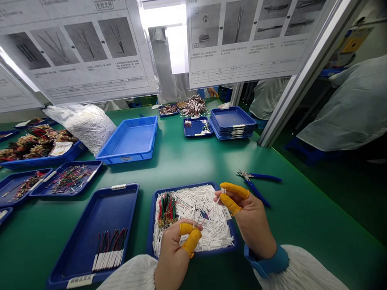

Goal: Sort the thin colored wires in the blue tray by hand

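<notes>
My left hand (179, 251), with yellow finger cots, pinches a few thin wires (195, 213) that fan upward from the fingertips. To its right and higher, my right hand (248, 211) holds small white tubes (222, 191) between thumb and fingers, also in yellow cots. Both hands are over a blue tray (233, 226) filled with white tubes (194, 192). At that tray's left side lies a bundle of red, green and black wires (167, 208). A blue tray (94, 209) on the left carries a row of wires with white sleeves (108, 260).
Blue-handled pliers (259, 182) lie right of the tube tray. Farther back are a light blue bin (129, 138), a plastic bag (85, 125) and stacked trays (233, 121). Wire-filled trays (72, 178) stand at left. Instruction sheets (243, 36) hang above; a metal post (301, 85) rises at right.
</notes>
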A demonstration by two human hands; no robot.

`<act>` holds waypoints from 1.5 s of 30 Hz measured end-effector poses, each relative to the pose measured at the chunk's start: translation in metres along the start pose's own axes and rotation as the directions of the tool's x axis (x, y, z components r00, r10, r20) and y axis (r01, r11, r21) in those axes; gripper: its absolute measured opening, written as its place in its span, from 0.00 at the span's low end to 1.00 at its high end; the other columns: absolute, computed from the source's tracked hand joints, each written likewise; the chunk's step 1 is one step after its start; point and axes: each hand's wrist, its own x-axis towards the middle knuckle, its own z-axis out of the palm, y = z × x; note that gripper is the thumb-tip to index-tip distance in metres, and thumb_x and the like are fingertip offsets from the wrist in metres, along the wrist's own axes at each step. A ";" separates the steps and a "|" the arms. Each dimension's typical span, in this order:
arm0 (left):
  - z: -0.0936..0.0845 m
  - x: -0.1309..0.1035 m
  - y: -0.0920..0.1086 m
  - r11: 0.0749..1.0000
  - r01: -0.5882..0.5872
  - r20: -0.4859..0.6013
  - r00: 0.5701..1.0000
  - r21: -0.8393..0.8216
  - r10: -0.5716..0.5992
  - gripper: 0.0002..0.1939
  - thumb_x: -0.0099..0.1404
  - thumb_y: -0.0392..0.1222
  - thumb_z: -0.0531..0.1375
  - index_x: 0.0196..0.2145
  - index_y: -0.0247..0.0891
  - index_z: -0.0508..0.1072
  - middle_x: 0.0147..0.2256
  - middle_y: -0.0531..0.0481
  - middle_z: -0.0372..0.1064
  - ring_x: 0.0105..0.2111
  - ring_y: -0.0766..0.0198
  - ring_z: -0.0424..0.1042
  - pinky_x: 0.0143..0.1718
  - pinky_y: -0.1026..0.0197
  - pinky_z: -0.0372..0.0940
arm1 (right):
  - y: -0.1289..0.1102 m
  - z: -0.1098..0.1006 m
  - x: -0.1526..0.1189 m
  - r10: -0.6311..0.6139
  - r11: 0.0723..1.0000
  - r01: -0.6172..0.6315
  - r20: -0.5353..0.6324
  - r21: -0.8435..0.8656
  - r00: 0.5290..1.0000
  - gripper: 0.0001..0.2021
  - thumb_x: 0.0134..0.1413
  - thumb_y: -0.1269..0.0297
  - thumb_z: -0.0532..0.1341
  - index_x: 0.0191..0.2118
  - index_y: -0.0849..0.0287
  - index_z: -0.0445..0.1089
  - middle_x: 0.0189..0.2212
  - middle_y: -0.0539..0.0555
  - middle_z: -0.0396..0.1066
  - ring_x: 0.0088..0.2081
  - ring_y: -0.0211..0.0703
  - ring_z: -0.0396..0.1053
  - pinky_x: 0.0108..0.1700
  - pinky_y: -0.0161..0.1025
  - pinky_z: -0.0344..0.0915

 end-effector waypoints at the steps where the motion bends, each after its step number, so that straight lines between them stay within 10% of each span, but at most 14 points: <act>1: 0.000 0.000 0.000 1.000 -0.002 -0.001 1.000 -0.004 0.002 0.06 0.55 0.32 0.56 0.29 0.35 0.73 0.32 0.45 0.71 0.35 0.57 0.70 0.39 0.55 0.63 | 0.000 0.000 0.000 -0.001 1.000 0.001 0.001 -0.005 1.000 0.12 0.35 0.63 0.68 0.31 0.58 0.71 0.24 0.51 0.75 0.29 0.41 0.72 0.38 0.44 0.69; 25: 0.001 -0.002 0.003 1.000 0.016 0.024 1.000 0.015 -0.016 0.06 0.55 0.33 0.57 0.29 0.36 0.74 0.32 0.45 0.72 0.35 0.57 0.69 0.38 0.57 0.63 | 0.001 -0.003 -0.003 0.190 0.969 -0.211 0.158 0.126 0.969 0.09 0.44 0.64 0.65 0.34 0.58 0.71 0.27 0.51 0.75 0.33 0.42 0.72 0.42 0.44 0.68; 45: 0.003 -0.003 0.003 0.994 0.038 0.088 0.995 0.107 -0.048 0.06 0.56 0.34 0.57 0.29 0.36 0.74 0.33 0.44 0.71 0.36 0.56 0.68 0.38 0.57 0.62 | 0.001 -0.002 -0.006 0.114 0.992 -0.121 0.163 0.033 0.980 0.10 0.42 0.62 0.65 0.33 0.59 0.70 0.27 0.53 0.76 0.34 0.44 0.73 0.41 0.45 0.68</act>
